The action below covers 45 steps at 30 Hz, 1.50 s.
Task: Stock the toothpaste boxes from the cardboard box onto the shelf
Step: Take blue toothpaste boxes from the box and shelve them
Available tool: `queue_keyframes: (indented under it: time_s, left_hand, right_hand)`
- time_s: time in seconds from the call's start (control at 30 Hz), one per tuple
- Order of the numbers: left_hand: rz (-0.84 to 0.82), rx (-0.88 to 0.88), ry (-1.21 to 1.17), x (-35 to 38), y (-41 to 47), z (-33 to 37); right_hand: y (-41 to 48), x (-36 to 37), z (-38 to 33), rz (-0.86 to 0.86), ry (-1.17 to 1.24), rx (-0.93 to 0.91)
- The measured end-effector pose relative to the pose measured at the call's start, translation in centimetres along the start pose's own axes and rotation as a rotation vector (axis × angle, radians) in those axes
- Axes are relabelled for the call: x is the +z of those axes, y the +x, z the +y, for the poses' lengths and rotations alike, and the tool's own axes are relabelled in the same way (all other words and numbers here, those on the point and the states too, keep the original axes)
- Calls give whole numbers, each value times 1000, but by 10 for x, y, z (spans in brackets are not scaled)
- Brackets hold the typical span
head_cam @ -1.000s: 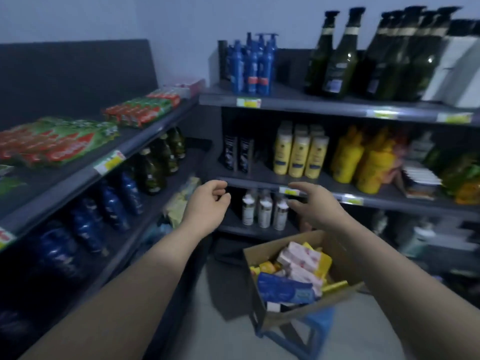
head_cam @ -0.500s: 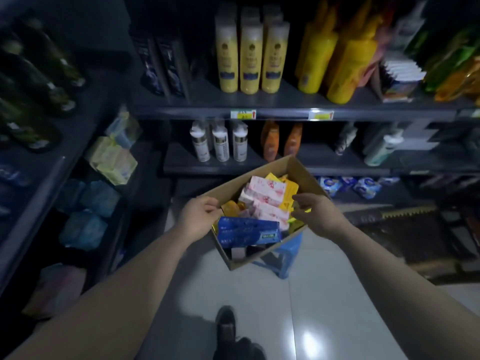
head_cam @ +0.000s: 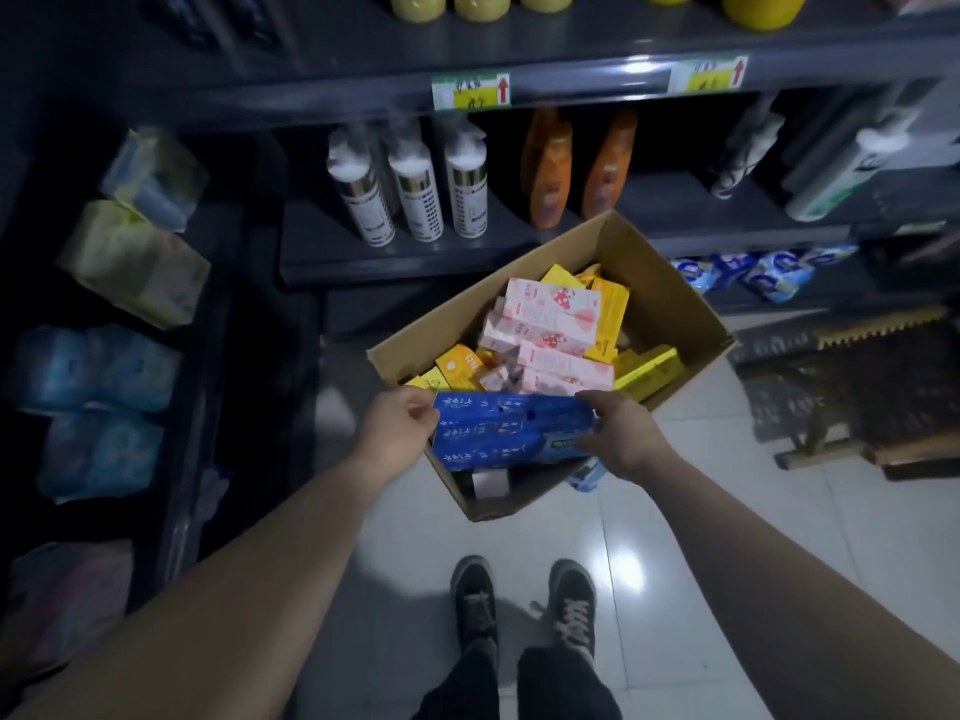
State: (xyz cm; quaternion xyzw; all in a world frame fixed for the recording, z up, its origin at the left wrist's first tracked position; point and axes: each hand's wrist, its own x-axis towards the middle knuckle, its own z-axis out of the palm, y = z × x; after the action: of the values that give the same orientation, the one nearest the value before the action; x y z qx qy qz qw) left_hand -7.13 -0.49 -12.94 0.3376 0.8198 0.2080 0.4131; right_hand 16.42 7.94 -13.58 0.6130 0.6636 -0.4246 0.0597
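Since half a second ago both hands have closed on the stack of blue toothpaste boxes (head_cam: 511,429) at the near end of the open brown cardboard box (head_cam: 670,298): left hand (head_cam: 397,433) clamps its left end, right hand (head_cam: 621,433) its right. Pink and yellow boxes (head_cam: 550,324) remain inside, so stocking looks far from done. The target shelf is out of view; what props up the carton is mostly hidden.

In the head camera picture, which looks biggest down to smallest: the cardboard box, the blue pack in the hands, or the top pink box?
1. cardboard box
2. blue pack, though it sits nearer the camera
3. top pink box
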Motion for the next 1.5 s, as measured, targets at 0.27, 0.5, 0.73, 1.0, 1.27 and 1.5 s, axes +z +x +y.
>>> queue_keyframes:
  time_s: [0.27,0.5,0.73,1.0,1.27,1.5]
  left_hand:
    - [89,-8,-49,8,11,-1]
    - [70,17,44,16,20,8]
    - [-63,87,381,42,40,9]
    - [-205,76,642,77,86,-14]
    - [-161,173,746,61,79,-11]
    - [-225,120,194,12,30,7]
  right_hand:
    - [11,-26,12,-40,326,-24]
    - [9,-93,30,89,862,23]
    - [28,-85,45,155,1060,64]
    - [52,-57,59,153,1093,57]
    - [52,-60,55,161,1188,58]
    - [26,-77,14,174,1182,58]
